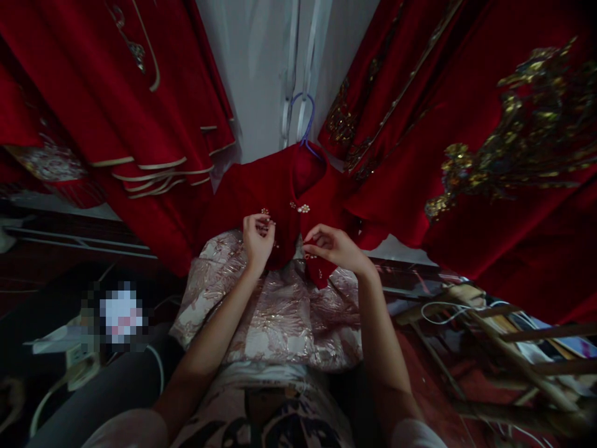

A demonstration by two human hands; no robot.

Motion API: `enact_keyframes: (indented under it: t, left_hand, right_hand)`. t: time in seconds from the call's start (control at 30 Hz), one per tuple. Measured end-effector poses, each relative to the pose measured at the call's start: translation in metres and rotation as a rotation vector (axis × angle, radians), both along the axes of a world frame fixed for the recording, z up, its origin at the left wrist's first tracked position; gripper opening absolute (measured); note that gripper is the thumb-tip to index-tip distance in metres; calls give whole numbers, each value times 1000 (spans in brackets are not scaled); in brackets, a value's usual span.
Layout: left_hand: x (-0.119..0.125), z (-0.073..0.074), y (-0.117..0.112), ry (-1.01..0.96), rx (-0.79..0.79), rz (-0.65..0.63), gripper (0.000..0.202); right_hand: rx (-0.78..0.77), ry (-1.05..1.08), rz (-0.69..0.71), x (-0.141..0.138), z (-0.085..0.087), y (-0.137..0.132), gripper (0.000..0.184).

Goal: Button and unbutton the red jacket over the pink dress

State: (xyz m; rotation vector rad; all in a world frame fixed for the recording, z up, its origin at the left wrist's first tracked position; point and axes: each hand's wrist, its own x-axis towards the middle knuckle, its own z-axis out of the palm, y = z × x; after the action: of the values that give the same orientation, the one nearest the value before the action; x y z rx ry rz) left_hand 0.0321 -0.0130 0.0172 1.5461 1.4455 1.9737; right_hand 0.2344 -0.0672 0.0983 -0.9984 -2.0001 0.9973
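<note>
A red jacket with beaded trim hangs in front of me on a purple hanger. A pearl flower ornament sits at its neck opening. My left hand is at the jacket's front panel, fingers curled into a pinch beside small beads. Across the front opening, my right hand pinches near the other panel's edge, close to more small beads. Whatever lies between the fingertips of either hand is too small to make out. Below the jacket, shiny pale brocade fabric spreads over my lap.
Red garments with pale edging hang at the left. More red garments with gold sequin embroidery hang at the right. A wooden rack with a white cord stands lower right. A power strip lies lower left.
</note>
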Motion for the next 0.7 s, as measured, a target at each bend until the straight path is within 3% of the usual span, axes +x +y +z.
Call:
enact_keyframes:
  t: [0.1,0.23,0.53,0.7]
  left_hand:
    - [-8,-10,10,49,-27,7,26]
    - [-11,-16,17,1,-61,-47,20]
    - [-11,-15,20,-167,-59,-178,19]
    - [-10,-19,25,-326,-71,-291,24]
  right_hand:
    - [-48,23,88,-8,-11,7,27]
    - [-87,5,123,-22,-26,12,24]
    - [78,362,-220,-59,-55,59,23]
    - [158,312,-305,-79,-60,83,13]
